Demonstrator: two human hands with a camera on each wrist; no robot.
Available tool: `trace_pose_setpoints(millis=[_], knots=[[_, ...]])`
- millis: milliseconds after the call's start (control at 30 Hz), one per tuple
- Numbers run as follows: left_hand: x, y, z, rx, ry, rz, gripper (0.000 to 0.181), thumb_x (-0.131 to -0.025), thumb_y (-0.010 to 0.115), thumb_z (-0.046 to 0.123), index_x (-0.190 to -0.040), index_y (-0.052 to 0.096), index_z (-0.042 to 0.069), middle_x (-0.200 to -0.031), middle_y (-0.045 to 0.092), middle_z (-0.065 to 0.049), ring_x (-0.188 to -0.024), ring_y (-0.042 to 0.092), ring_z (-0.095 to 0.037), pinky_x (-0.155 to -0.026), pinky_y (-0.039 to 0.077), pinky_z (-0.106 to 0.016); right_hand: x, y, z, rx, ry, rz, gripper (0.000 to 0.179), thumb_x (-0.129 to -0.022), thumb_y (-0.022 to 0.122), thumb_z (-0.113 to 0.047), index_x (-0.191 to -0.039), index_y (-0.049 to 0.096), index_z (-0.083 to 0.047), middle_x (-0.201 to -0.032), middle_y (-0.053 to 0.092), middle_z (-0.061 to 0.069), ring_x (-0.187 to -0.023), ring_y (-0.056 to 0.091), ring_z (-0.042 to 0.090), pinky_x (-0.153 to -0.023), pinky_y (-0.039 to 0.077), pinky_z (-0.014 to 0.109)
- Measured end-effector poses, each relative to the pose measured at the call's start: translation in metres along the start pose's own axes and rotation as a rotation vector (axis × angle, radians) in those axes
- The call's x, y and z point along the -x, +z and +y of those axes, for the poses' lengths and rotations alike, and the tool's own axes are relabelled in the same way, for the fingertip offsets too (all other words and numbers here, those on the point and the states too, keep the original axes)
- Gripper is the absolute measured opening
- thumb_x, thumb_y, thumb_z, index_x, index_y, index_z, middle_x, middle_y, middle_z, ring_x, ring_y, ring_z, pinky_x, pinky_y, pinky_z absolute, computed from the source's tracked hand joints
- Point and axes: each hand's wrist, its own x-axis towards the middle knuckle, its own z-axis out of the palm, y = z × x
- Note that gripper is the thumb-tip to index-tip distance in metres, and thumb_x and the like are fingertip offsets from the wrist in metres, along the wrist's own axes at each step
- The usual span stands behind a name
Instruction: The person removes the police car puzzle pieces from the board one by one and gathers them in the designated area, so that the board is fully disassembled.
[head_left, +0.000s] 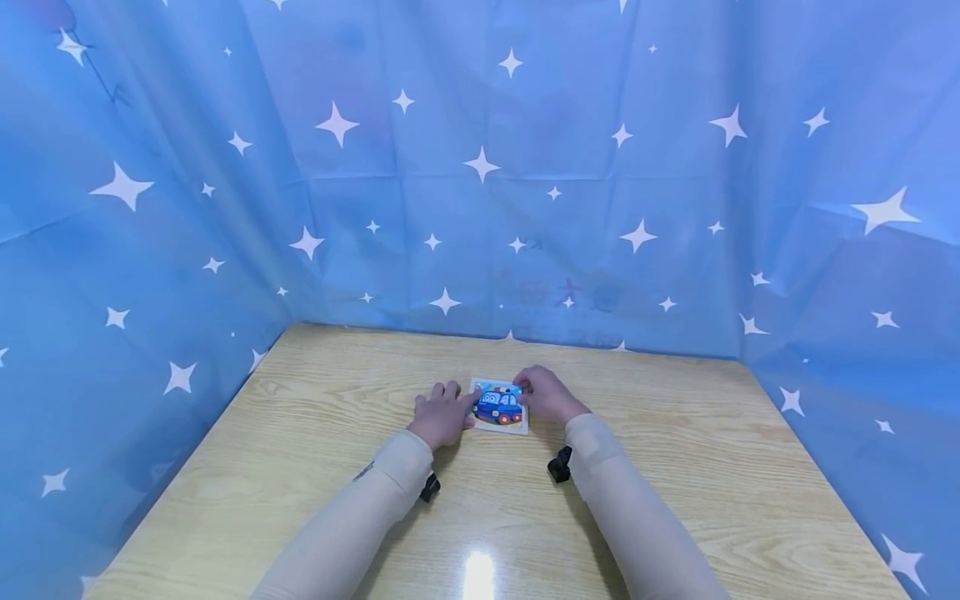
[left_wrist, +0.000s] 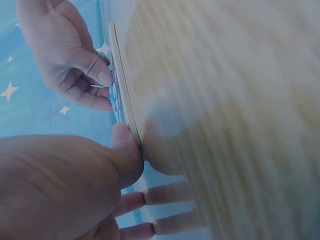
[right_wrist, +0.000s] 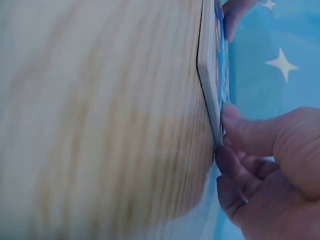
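Observation:
A small, flat, square picture board (head_left: 498, 419) with a white border and a blue cartoon car lies on the wooden table. Its pale edge (right_wrist: 210, 90) shows side-on in the right wrist view. My left hand (head_left: 441, 415) rests at its left side, fingers spread, the index finger reaching onto the picture and the thumb (left_wrist: 129, 155) against the edge. At the upper right corner, my right hand (head_left: 551, 394) pinches the board with curled fingers. The right thumb (right_wrist: 245, 131) lies on the corner's face and the index finger bends beside the edge.
The wood-grain table (head_left: 337, 500) reaches back to a blue curtain (head_left: 450, 167) with white stars, which surrounds it on the left, back and right. Black wrist devices (head_left: 559, 465) sit under both sleeves. A bright light reflection shows near the front.

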Motion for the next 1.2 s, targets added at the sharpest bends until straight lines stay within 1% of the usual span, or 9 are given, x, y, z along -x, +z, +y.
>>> trace_pose_setpoints(millis=[133,367,500,700,967,1100,1200], knots=[[0.0002,0.0004,0.0008,-0.023,-0.009,-0.026,0.056,-0.107,0.043,0.044,-0.161,0.031,0.035,-0.149,0.038,-0.008,-0.116,0.039,-0.026,-0.087,0.039,-0.047,-0.0004,-0.0018,0.0002,0.059,-0.036,0.005,0.024,-0.094,0.071,-0.003,-0.118,0.071,0.002,-0.108,0.064,0.012,-0.102,0.062,0.027,-0.092,0.051,0.044],[0.0018,-0.0003,0.0016,-0.007,-0.007,-0.034,0.055,-0.108,0.042,0.043,-0.161,0.031,0.034,-0.151,0.038,-0.009,-0.122,0.039,-0.028,-0.093,0.039,-0.051,-0.001,-0.0019,-0.0029,0.166,-0.058,0.0,0.025,-0.095,0.07,-0.004,-0.119,0.072,0.001,-0.109,0.065,0.011,-0.104,0.064,0.026,-0.094,0.052,0.043],[0.0033,-0.001,0.002,0.008,-0.009,-0.043,0.055,-0.108,0.043,0.043,-0.161,0.031,0.034,-0.152,0.037,-0.009,-0.125,0.038,-0.029,-0.096,0.038,-0.052,-0.0007,-0.0011,-0.0033,0.193,-0.067,-0.013,0.025,-0.096,0.069,-0.005,-0.121,0.072,0.001,-0.109,0.065,0.011,-0.104,0.065,0.026,-0.093,0.053,0.043],[0.0031,-0.0002,0.0005,0.015,-0.008,-0.051,0.055,-0.108,0.041,0.042,-0.161,0.029,0.035,-0.154,0.034,-0.009,-0.129,0.036,-0.029,-0.098,0.037,-0.053,-0.0014,-0.0003,-0.0001,0.179,-0.073,-0.008,0.024,-0.095,0.07,-0.004,-0.119,0.069,0.001,-0.108,0.062,0.008,-0.101,0.063,0.024,-0.092,0.053,0.041],[0.0006,0.0016,-0.0008,0.03,-0.003,-0.049,0.054,-0.108,0.042,0.041,-0.161,0.03,0.034,-0.157,0.032,-0.008,-0.134,0.034,-0.031,-0.101,0.035,-0.057,-0.0025,0.0006,0.0039,0.13,-0.056,-0.017,0.022,-0.098,0.065,-0.003,-0.12,0.067,-0.002,-0.112,0.06,0.007,-0.106,0.062,0.023,-0.096,0.05,0.041],[0.0,0.0016,-0.0008,0.042,-0.004,-0.059,0.054,-0.109,0.042,0.04,-0.161,0.03,0.033,-0.158,0.03,-0.009,-0.135,0.033,-0.031,-0.103,0.034,-0.058,-0.0026,0.0019,0.0048,0.121,-0.042,-0.027,0.022,-0.099,0.064,-0.004,-0.121,0.065,-0.002,-0.113,0.059,0.007,-0.106,0.061,0.023,-0.096,0.05,0.041],[-0.0042,0.0058,-0.0022,0.048,-0.006,-0.065,0.054,-0.109,0.041,0.039,-0.162,0.028,0.033,-0.158,0.029,-0.01,-0.137,0.031,-0.032,-0.104,0.033,-0.059,-0.0031,0.0028,0.0062,0.114,-0.041,-0.029,0.021,-0.1,0.063,-0.004,-0.121,0.064,-0.002,-0.113,0.058,0.006,-0.105,0.06,0.022,-0.095,0.05,0.041]])
